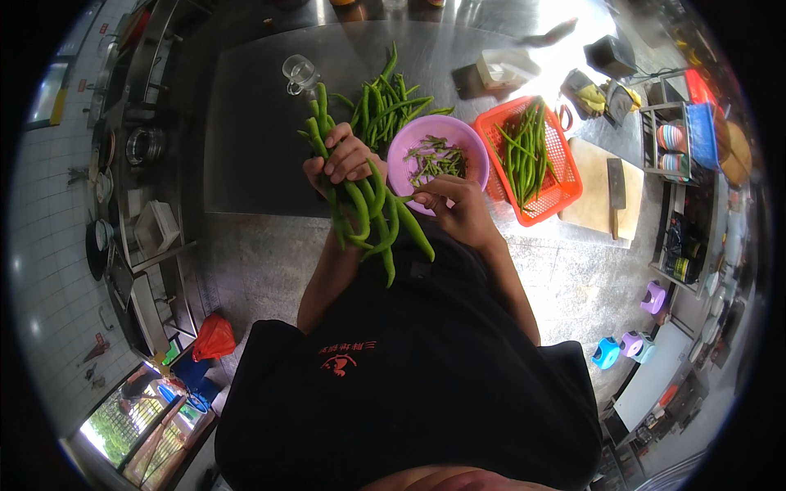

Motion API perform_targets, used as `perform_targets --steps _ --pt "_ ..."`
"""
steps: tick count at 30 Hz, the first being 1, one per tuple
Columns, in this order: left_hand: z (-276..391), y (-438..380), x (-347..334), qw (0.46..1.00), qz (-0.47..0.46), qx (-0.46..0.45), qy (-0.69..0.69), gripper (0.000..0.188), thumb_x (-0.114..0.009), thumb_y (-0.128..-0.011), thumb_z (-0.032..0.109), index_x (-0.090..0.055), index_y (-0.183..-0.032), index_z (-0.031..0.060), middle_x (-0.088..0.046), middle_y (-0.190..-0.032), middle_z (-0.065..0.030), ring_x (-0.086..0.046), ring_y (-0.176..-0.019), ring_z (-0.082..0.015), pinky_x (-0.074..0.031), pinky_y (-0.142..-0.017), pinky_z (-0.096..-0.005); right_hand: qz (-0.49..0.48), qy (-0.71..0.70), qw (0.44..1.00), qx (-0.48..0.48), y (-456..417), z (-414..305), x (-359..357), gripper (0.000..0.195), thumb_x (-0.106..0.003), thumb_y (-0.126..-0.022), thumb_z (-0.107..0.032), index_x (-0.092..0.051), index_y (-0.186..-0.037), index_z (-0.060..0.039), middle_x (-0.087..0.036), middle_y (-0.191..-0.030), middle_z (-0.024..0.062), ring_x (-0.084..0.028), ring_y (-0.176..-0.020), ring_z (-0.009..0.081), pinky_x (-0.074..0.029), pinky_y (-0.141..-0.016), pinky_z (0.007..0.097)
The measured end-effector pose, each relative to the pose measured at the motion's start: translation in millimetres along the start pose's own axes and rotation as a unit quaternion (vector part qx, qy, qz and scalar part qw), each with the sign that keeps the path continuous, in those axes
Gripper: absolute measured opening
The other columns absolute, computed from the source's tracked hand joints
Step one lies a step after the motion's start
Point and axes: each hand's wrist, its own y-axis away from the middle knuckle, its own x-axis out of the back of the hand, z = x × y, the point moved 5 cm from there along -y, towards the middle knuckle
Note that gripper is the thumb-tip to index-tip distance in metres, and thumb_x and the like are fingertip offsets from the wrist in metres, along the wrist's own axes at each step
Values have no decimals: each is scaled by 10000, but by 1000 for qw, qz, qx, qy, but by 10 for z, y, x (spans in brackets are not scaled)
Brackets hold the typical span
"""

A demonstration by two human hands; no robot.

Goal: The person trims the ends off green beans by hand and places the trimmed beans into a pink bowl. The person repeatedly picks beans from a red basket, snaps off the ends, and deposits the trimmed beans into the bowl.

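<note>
A bunch of long green chili peppers (358, 208) is held in my left hand (345, 158), their ends hanging toward me. The thumb and fingers of my right hand (453, 205) pinch the stem tip of one pepper from that bunch, at the near edge of a pink plastic bowl (398, 135). Small green stem pieces (437, 161) lie in the bowl. Behind my left hand, a pile of green peppers (384, 110) rests on the steel table (258, 129). To the right of the bowl, more long peppers (525, 153) lie in an orange plastic basket (568, 175).
A cleaver (616, 193) lies on a wooden cutting board (583, 184) at the right. A clear glass mug (299, 72) stands at the back left. A white plastic container (505, 67), a pair of gloves (589, 98) and a black box (611, 56) are at the back right.
</note>
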Motion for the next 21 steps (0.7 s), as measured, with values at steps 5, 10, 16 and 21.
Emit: perform_targets --steps 5,10,16,21 --pt "152 50 36 998 2 -12 -55 220 -765 -927 126 -579 -1040 149 -638 -795 57 -652 -714 -64 -565 -771 -306 34 11 999 -26 -2 95 54 107 -783 -998 -97 -783 -1019 9 -726 -859 139 -680 -693 270 -527 -654 372" --pt "747 111 207 900 259 -46 -347 166 -688 -997 171 -617 -1136 113 -651 -864 -12 -658 -776 -156 -555 -845 -345 55 67 992 -97 40 432 175 171 -744 -1056 -150 -786 -1045 15 -738 -864 142 -667 -709 228 -523 -662 354" --pt "1499 -165 589 553 384 24 -739 197 -857 -893 131 -783 -1005 -13 -799 -952 -108 -766 -800 -230 -606 -742 -366 64 129 979 -147 142 691 107 212 -740 -1060 -196 -783 -1039 10 -729 -840 165 -691 -696 250 -536 -664 390" --pt "2063 -771 1660 366 299 124 -872 602 -939 -809 301 -731 -1232 -74 -797 -1142 -208 -774 -1028 -347 -604 -921 -409 52 128 973 -187 145 662 -125 199 -745 -1033 -234 -794 -1025 -41 -747 -888 171 -730 -777 346 -560 -711 443"
